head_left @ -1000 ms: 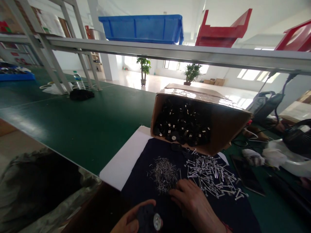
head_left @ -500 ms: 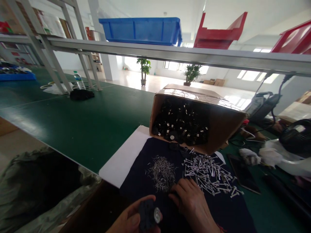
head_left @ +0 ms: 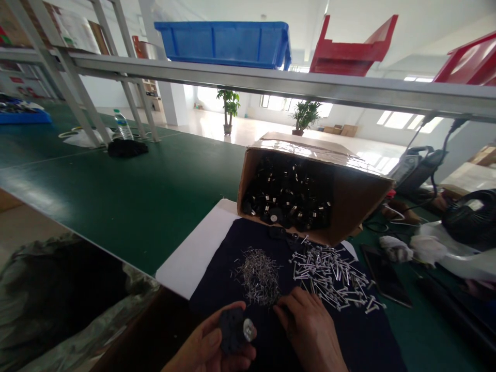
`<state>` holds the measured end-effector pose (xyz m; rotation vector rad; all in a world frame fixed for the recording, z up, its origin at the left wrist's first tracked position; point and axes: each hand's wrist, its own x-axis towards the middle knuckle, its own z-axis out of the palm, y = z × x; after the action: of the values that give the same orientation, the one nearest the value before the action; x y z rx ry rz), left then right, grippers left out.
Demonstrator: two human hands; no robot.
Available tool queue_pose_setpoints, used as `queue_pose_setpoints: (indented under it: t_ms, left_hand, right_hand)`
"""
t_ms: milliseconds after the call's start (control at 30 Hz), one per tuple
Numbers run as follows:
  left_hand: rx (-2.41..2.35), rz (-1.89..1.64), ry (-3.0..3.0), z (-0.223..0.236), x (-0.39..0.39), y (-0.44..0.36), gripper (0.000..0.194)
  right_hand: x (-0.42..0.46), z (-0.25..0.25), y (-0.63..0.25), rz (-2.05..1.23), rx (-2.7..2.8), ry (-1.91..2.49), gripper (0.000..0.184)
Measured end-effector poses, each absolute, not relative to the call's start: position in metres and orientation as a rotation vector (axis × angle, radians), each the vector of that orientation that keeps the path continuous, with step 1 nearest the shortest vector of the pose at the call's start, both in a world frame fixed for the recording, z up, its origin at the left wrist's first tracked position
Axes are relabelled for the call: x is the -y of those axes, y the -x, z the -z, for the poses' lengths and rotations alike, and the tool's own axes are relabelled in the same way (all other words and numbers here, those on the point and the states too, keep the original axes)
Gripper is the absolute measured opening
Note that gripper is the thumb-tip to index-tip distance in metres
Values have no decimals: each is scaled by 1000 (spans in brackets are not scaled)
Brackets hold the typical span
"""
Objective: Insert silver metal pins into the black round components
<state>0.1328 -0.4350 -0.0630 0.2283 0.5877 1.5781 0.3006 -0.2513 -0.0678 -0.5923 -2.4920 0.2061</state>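
Observation:
A black plastic part with a shiny round metal disc (head_left: 231,330) is gripped in my left hand (head_left: 207,343), low in the middle of the view. To its right, my right hand (head_left: 310,325) rests over the dark cloth (head_left: 211,279), thumb and fingertips pinched together at the edge of a pile of small thin metal pins (head_left: 258,276). What sits between those fingertips, if anything, is too small to make out. Beyond this hand lies a heap of longer headed metal pins, like bolts (head_left: 329,274).
A cardboard box (head_left: 360,206) on its side holds many black parts. A white sheet (head_left: 189,258) lies under the cloth on the green table (head_left: 163,191). A phone-like dark slab (head_left: 387,276) and a fan (head_left: 470,217) are at right. Overhead, a shelf (head_left: 232,75) carries a blue bin (head_left: 225,44).
My left hand has risen slightly with the black part. The right hand stays at the edge of the small pins, its fingers drawn closer together. The view has shifted a little.

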Motion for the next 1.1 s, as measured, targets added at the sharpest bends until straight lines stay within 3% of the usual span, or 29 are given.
queue_pose_setpoints:
  t_ms: [267, 767, 1100]
  left_hand:
    - [-500, -1749, -56, 52, 389, -145, 34]
    - [-553, -1721, -21, 52, 375, -151, 39]
    - [-528, -1722, -67, 56, 378, -152, 41]
  right_hand:
    - [259, 72, -305, -182, 2466, 659, 19]
    - [255, 78, -303, -345, 2491, 631, 23]
    - [254, 72, -300, -211, 2475, 611, 19]
